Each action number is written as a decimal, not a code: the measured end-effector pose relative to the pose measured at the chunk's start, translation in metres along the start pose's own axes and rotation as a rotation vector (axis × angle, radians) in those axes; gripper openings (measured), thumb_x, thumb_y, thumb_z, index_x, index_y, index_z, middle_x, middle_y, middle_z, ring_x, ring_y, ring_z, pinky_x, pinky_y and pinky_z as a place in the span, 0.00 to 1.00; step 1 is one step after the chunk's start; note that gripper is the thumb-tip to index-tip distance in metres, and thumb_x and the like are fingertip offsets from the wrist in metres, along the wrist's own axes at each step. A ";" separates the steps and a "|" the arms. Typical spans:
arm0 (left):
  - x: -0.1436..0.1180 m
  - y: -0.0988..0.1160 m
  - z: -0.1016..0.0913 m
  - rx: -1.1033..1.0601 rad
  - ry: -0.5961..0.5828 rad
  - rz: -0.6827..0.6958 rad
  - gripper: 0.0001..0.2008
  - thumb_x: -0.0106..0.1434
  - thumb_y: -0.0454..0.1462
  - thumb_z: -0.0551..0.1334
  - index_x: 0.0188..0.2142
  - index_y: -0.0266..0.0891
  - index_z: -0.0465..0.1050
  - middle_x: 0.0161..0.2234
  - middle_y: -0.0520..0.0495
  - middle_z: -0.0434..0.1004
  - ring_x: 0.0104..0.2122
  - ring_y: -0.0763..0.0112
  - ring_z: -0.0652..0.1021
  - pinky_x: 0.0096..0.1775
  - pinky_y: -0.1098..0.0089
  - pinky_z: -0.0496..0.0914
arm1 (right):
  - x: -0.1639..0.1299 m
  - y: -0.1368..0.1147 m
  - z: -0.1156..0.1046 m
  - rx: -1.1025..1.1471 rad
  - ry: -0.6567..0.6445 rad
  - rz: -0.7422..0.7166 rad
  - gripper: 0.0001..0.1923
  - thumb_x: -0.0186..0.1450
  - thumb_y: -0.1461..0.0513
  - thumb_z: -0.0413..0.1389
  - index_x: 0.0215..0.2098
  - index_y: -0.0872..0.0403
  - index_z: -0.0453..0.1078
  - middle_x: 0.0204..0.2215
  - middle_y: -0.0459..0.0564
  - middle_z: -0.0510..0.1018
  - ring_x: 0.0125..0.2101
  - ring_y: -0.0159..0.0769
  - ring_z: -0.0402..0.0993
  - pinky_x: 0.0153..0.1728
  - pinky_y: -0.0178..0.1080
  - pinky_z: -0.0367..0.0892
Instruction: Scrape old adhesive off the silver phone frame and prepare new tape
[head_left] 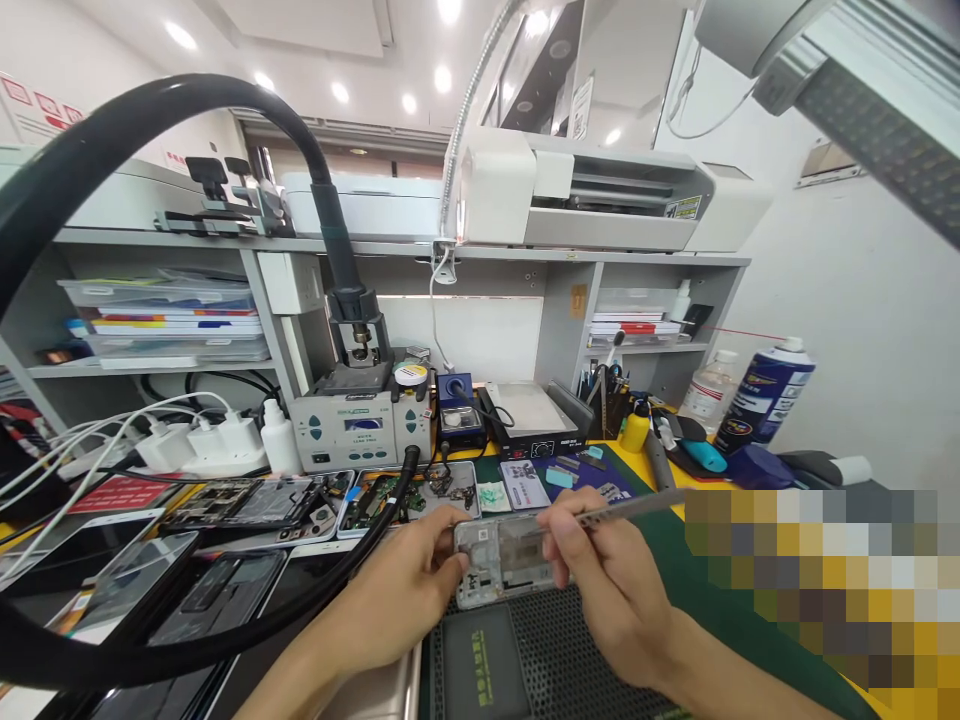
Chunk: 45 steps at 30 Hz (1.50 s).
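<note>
My left hand (409, 575) grips the left end of a silvery phone frame (487, 563), thumb on its face and fingers behind. The frame is held tilted above a black perforated mat (570, 655). In my right hand (611, 580), a long flat grey hand tool (637, 507) is pinched between thumb and fingers, its rear end pointing right. The fingertips of that hand sit at the frame's right part and hide the tool's working end. Whether the tool touches the frame I cannot tell.
A thick black hose (330, 590) arches along the left side from the soldering station (360, 430). Phones and phone parts (240, 510) crowd the left. Behind the hands stand a parts tray (349, 515) and a heating plate (532, 420); a spray can (765, 395) stands right.
</note>
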<state>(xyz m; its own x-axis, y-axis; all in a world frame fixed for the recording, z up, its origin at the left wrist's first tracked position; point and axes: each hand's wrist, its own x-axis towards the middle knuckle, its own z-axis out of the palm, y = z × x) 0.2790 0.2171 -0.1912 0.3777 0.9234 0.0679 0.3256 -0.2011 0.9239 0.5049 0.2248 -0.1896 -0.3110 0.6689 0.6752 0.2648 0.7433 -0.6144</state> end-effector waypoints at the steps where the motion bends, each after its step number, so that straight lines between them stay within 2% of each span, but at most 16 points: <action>1: 0.001 -0.001 0.001 -0.027 0.001 -0.002 0.11 0.69 0.39 0.58 0.49 0.39 0.71 0.39 0.48 0.78 0.39 0.62 0.75 0.41 0.66 0.67 | 0.002 0.001 -0.001 0.015 -0.002 0.031 0.16 0.78 0.60 0.42 0.35 0.52 0.66 0.27 0.45 0.68 0.23 0.33 0.67 0.26 0.38 0.64; 5: 0.002 0.000 0.003 -0.151 -0.042 -0.023 0.12 0.69 0.38 0.58 0.50 0.38 0.69 0.38 0.48 0.77 0.38 0.65 0.75 0.38 0.67 0.68 | 0.003 0.003 0.000 0.072 -0.046 0.124 0.22 0.79 0.55 0.42 0.27 0.52 0.61 0.25 0.44 0.66 0.21 0.30 0.63 0.23 0.36 0.62; 9: 0.001 0.005 0.001 -0.282 -0.102 -0.091 0.15 0.65 0.39 0.60 0.49 0.36 0.67 0.38 0.46 0.76 0.35 0.66 0.76 0.34 0.67 0.73 | 0.003 0.003 -0.002 0.105 -0.107 0.194 0.23 0.78 0.52 0.43 0.29 0.53 0.64 0.25 0.43 0.65 0.20 0.28 0.62 0.21 0.35 0.61; 12: 0.000 0.011 0.000 -0.336 -0.126 -0.173 0.15 0.61 0.40 0.63 0.46 0.35 0.67 0.34 0.46 0.76 0.29 0.68 0.77 0.32 0.66 0.75 | 0.007 0.001 -0.005 0.120 -0.204 0.248 0.22 0.78 0.52 0.43 0.30 0.53 0.65 0.23 0.42 0.65 0.19 0.28 0.62 0.21 0.33 0.61; 17: -0.001 0.015 0.002 -0.331 -0.153 -0.207 0.13 0.60 0.40 0.64 0.41 0.37 0.67 0.29 0.51 0.73 0.27 0.71 0.76 0.28 0.71 0.74 | 0.010 -0.006 -0.007 0.101 -0.394 0.275 0.20 0.77 0.53 0.45 0.30 0.53 0.64 0.21 0.41 0.68 0.19 0.29 0.64 0.22 0.33 0.61; 23: -0.002 0.008 0.005 -0.253 -0.155 -0.156 0.09 0.64 0.39 0.61 0.41 0.39 0.65 0.32 0.53 0.68 0.32 0.69 0.71 0.32 0.67 0.76 | 0.010 -0.010 -0.003 -0.028 -0.508 0.244 0.19 0.75 0.60 0.48 0.25 0.53 0.63 0.22 0.41 0.67 0.22 0.30 0.64 0.25 0.34 0.58; 31: -0.003 0.009 0.006 -0.151 -0.142 -0.151 0.05 0.66 0.37 0.57 0.41 0.39 0.64 0.32 0.54 0.66 0.31 0.69 0.72 0.33 0.64 0.76 | 0.008 -0.010 0.002 -0.131 -0.557 0.195 0.17 0.74 0.63 0.49 0.25 0.53 0.61 0.24 0.42 0.70 0.25 0.32 0.67 0.28 0.35 0.58; 37: -0.004 0.005 0.005 -0.119 -0.133 -0.158 0.06 0.67 0.38 0.57 0.42 0.39 0.65 0.32 0.54 0.67 0.28 0.71 0.74 0.33 0.65 0.75 | 0.007 -0.012 0.004 -0.156 -0.557 0.169 0.15 0.73 0.65 0.50 0.27 0.53 0.64 0.25 0.44 0.73 0.27 0.34 0.69 0.31 0.36 0.59; 41: -0.003 -0.002 0.005 -0.090 -0.122 -0.146 0.08 0.66 0.39 0.57 0.43 0.39 0.64 0.33 0.54 0.69 0.27 0.70 0.75 0.33 0.65 0.74 | 0.007 -0.015 0.004 -0.122 -0.551 0.182 0.15 0.71 0.66 0.53 0.26 0.53 0.66 0.22 0.42 0.71 0.23 0.32 0.66 0.27 0.35 0.57; 45: 0.000 -0.009 0.009 -0.097 -0.127 -0.129 0.10 0.66 0.43 0.58 0.43 0.41 0.65 0.33 0.53 0.71 0.26 0.71 0.75 0.30 0.69 0.73 | 0.016 -0.011 -0.006 -0.070 -0.481 0.253 0.22 0.76 0.59 0.49 0.25 0.55 0.71 0.19 0.41 0.72 0.18 0.27 0.68 0.22 0.30 0.61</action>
<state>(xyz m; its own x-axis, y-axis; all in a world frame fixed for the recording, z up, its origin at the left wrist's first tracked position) 0.2843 0.2155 -0.2028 0.4467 0.8896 -0.0956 0.2957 -0.0459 0.9542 0.5021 0.2274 -0.1692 -0.6080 0.7578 0.2370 0.4407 0.5704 -0.6932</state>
